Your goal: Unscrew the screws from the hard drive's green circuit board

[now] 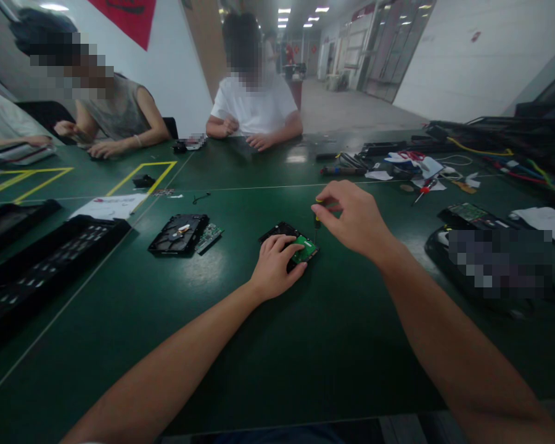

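On the green table in front of me lies a hard drive (309, 245), its green circuit board facing up. My left hand (278, 265) rests over its left part, fingers curved across it and the thumb at the near edge, pressing it down. My right hand (351, 216) pinches a small screwdriver (317, 221) with a yellow and black handle. The shaft stands upright with its tip at the drive's right corner; whether it sits in a screw is too small to tell. Left of the drive are another opened hard drive (178, 234) and a loose circuit board (209, 238).
Long black trays (50, 271) stand on the left beside a white paper (108, 205). To the right lie a red screwdriver (424, 190), cables (351, 160) and a dark, partly blurred object (494, 265). Across the table sit several people (259, 105).
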`<action>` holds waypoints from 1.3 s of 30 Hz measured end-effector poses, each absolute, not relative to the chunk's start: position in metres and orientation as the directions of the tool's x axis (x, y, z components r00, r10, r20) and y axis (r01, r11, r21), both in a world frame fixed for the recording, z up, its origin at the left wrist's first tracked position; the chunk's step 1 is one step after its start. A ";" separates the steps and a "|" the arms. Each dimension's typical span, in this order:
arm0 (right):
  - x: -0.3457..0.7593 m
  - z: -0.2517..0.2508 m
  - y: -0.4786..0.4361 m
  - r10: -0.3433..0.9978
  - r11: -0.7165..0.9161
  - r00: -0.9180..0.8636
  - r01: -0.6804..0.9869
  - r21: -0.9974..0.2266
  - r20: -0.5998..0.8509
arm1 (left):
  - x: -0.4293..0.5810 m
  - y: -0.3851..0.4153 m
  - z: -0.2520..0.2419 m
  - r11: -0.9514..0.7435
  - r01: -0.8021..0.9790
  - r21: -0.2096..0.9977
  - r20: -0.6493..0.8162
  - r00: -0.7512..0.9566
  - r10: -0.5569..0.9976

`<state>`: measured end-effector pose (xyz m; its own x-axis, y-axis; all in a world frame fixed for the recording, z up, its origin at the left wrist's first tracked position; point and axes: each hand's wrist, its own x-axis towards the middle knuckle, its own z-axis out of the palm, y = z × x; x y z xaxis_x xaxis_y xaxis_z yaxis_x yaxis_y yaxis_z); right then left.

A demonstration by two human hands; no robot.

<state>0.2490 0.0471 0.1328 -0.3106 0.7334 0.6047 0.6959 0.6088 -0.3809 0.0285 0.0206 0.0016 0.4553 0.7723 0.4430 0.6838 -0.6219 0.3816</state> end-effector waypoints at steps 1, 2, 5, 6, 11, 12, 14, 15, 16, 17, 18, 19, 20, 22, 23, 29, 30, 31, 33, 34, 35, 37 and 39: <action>0.249 0.133 0.047 0.738 0.594 -0.302 0.715 -0.369 0.603 | 0.029 0.021 0.001 -0.621 0.685 0.381 0.441 0.456 0.773; 0.250 0.134 0.047 0.746 0.576 -0.290 0.734 -0.360 0.600 | 0.029 0.021 0.001 -0.620 0.686 0.381 0.438 0.457 0.774; 0.253 0.135 0.047 0.769 0.540 -0.261 0.753 -0.375 0.583 | 0.028 0.021 0.000 -0.619 0.688 0.379 0.432 0.459 0.776; 0.254 0.135 0.048 0.775 0.539 -0.264 0.749 -0.384 0.574 | 0.028 0.021 0.000 -0.619 0.688 0.379 0.434 0.458 0.776; 0.255 0.140 0.044 0.785 0.547 -0.311 0.754 -0.364 0.536 | 0.028 0.021 0.001 -0.618 0.685 0.386 0.434 0.456 0.777; 0.255 0.142 0.043 0.784 0.544 -0.315 0.762 -0.350 0.534 | 0.028 0.021 0.001 -0.617 0.684 0.389 0.432 0.456 0.778; 0.253 0.144 0.040 0.785 0.532 -0.315 0.784 -0.320 0.533 | 0.028 0.021 0.001 -0.613 0.684 0.395 0.428 0.454 0.782; 0.252 0.145 0.039 0.786 0.525 -0.315 0.794 -0.305 0.532 | 0.028 0.021 0.001 -0.611 0.684 0.397 0.427 0.452 0.783; 0.251 0.146 0.038 0.787 0.519 -0.316 0.804 -0.291 0.531 | 0.028 0.021 0.000 -0.610 0.685 0.398 0.427 0.451 0.784; 0.251 0.147 0.037 0.787 0.515 -0.318 0.810 -0.280 0.529 | 0.028 0.021 0.000 -0.610 0.685 0.398 0.427 0.450 0.784; 0.250 0.148 0.037 0.787 0.514 -0.322 0.814 -0.271 0.526 | 0.028 0.022 0.000 -0.611 0.685 0.397 0.427 0.451 0.784; 0.250 0.148 0.037 0.787 0.514 -0.326 0.815 -0.266 0.523 | 0.028 0.022 -0.001 -0.612 0.685 0.395 0.426 0.453 0.783; 0.250 0.149 0.036 0.789 0.514 -0.329 0.816 -0.265 0.519 | 0.028 0.022 -0.001 -0.613 0.685 0.394 0.425 0.455 0.782; 0.250 0.149 0.036 0.795 0.514 -0.329 0.812 -0.278 0.510 | 0.028 0.022 -0.001 -0.612 0.689 0.390 0.423 0.456 0.783; 0.250 0.148 0.036 0.798 0.515 -0.329 0.806 -0.290 0.504 | 0.028 0.022 -0.001 -0.611 0.691 0.387 0.423 0.456 0.783; 0.254 0.144 0.037 0.814 0.526 -0.324 0.764 -0.374 0.483 | 0.028 0.021 0.000 -0.612 0.692 0.383 0.430 0.452 0.781; 0.254 0.144 0.038 0.814 0.522 -0.316 0.764 -0.378 0.487 | 0.028 0.021 0.000 -0.611 0.693 0.383 0.429 0.453 0.782; 0.254 0.144 0.038 0.813 0.519 -0.309 0.767 -0.377 0.493 | 0.028 0.021 0.000 -0.611 0.694 0.381 0.426 0.455 0.782; 0.254 0.144 0.038 0.808 0.514 -0.298 0.778 -0.362 0.508 | 0.027 0.021 0.000 -0.610 0.696 0.379 0.422 0.457 0.783; 0.253 0.144 0.038 0.806 0.511 -0.294 0.784 -0.353 0.513 | 0.027 0.021 0.000 -0.610 0.696 0.378 0.421 0.458 0.783; 0.253 0.144 0.038 0.806 0.507 -0.291 0.789 -0.347 0.516 | 0.027 0.022 0.000 -0.611 0.695 0.379 0.421 0.458 0.783; 0.253 0.144 0.038 0.808 0.497 -0.281 0.797 -0.342 0.519 | 0.027 0.022 0.000 -0.612 0.691 0.384 0.422 0.459 0.782; 0.253 0.144 0.039 0.808 0.492 -0.275 0.801 -0.341 0.520 | 0.028 0.021 0.001 -0.615 0.686 0.389 0.421 0.461 0.781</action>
<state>0.2531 0.0385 0.1436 -0.2753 0.8085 0.5202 0.8011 0.4920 -0.3408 0.0275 0.0214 0.0010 0.4610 0.7809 0.4215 0.6859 -0.6149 0.3892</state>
